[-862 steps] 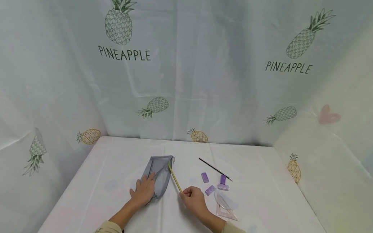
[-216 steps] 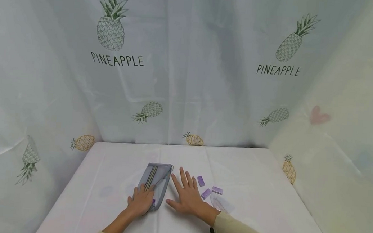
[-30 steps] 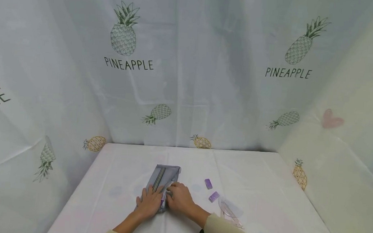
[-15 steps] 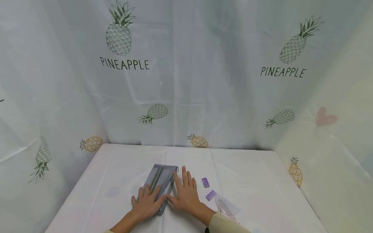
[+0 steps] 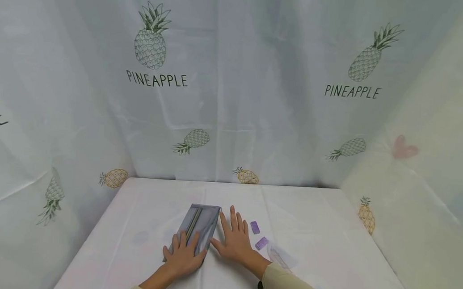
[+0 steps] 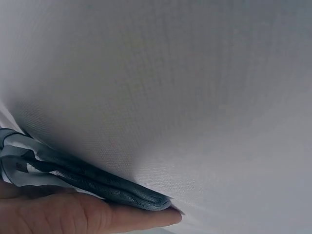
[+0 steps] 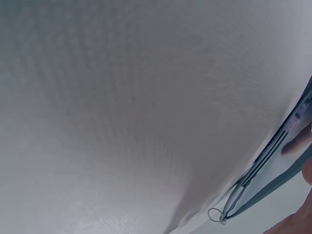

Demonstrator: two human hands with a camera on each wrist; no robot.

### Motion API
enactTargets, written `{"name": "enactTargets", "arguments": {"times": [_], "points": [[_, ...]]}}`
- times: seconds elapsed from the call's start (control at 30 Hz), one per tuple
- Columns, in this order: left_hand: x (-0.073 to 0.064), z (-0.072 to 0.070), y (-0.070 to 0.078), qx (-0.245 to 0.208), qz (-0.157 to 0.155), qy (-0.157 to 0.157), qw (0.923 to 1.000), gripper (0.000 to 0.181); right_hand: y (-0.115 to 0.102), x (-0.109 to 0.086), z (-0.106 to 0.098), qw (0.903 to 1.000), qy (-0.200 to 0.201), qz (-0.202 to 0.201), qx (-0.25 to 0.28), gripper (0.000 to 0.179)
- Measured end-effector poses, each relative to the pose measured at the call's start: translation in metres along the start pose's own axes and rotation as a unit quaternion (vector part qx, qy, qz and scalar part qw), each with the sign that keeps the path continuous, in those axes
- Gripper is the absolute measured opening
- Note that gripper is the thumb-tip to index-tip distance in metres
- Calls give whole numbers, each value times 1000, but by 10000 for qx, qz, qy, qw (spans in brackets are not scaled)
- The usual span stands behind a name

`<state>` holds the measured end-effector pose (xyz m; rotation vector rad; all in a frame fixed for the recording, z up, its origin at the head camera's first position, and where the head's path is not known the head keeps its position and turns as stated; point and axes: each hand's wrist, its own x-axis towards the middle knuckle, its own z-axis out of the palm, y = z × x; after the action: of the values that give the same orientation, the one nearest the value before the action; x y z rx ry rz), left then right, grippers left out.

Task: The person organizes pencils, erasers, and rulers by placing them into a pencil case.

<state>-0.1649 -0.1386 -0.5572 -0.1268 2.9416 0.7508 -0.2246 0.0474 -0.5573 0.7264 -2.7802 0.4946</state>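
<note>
A grey mesh pencil pouch (image 5: 207,216) lies flat on the table, with slim pencil-like sticks (image 5: 194,221) showing through it. My left hand (image 5: 184,260) rests on its near end, fingers spread; in the left wrist view a finger (image 6: 141,218) lies along the folded pouch edge (image 6: 112,187). Just right of the pouch is my right hand (image 5: 236,244), fingers straight and spread, holding nothing, thumb close to the pouch's side. The right wrist view shows the pouch's edge with a small ring (image 7: 215,214) and a purple patch (image 7: 298,119) inside.
Two small purple blocks like erasers, one farther (image 5: 255,227) and one nearer (image 5: 262,243), lie right of my right hand. Beside them is a clear protractor (image 5: 287,257) overlapping a pinkish set square, partly behind my right forearm. A pineapple-print curtain (image 5: 235,95) surrounds the table (image 5: 310,221).
Earlier my right hand pinched a yellow pencil at the pouch; a dark pen and more purple blocks lay loose. One second ago it was at the pouch opening; now it has drawn back, spread.
</note>
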Motion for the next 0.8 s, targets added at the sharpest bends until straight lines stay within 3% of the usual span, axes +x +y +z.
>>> {"name": "enactTargets", "arguments": {"times": [0.23,0.5,0.8], "points": [[0,0,1,-161,-117,-143,9997,53,6,1,0,9998,-20,180,-29,84],[3,5,0,-118,-204,-130,9996,53,20,0,-1,9998,103,176,-49,86],[3,4,-2,-138,-131,-147,9997,53,43,1,-12,9982,-89,476,357,88]]}}
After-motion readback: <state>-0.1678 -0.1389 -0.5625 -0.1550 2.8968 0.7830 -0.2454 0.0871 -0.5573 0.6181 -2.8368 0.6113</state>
